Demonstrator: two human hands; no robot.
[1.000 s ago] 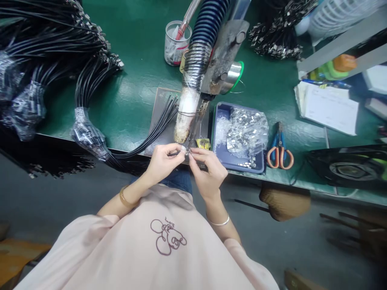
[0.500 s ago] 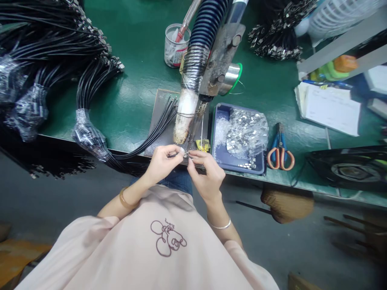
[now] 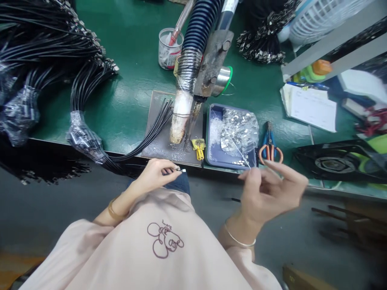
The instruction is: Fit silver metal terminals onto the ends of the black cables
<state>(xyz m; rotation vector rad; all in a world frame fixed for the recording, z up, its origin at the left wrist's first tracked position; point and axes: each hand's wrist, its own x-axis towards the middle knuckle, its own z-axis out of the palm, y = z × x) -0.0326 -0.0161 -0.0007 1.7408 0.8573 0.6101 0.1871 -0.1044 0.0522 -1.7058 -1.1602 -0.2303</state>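
My left hand [image 3: 155, 174] is closed in a pinch on a black cable, whose small metal connector [image 3: 183, 170] pokes out past the fingertips, just off the bench's front edge. Farther right, my right hand [image 3: 270, 195] is slightly blurred. Its thumb and fingers pinch the end of a thin silvery solder wire [image 3: 240, 153], which slants across the blue tray [image 3: 230, 162]. Above my left hand, a soldering iron [image 3: 193, 121] in a metal clamp points down at a brown board [image 3: 157, 143] dotted with bright specks. A yellow clip [image 3: 198, 148] lies at the board's right edge.
A taped black hose [image 3: 183, 102] hangs beside the iron, with a solder spool [image 3: 223, 80] to its right. Metal connectors [image 3: 238, 129] in a plastic bag fill the tray. Pliers [image 3: 269, 143] lie right of it. Bundled black cables [image 3: 87, 86] cover the bench's left.
My hands have moved apart. The left drew back toward my body with the cable; the right swung far right, drawing the thin wire across the tray. The view shifted slightly.
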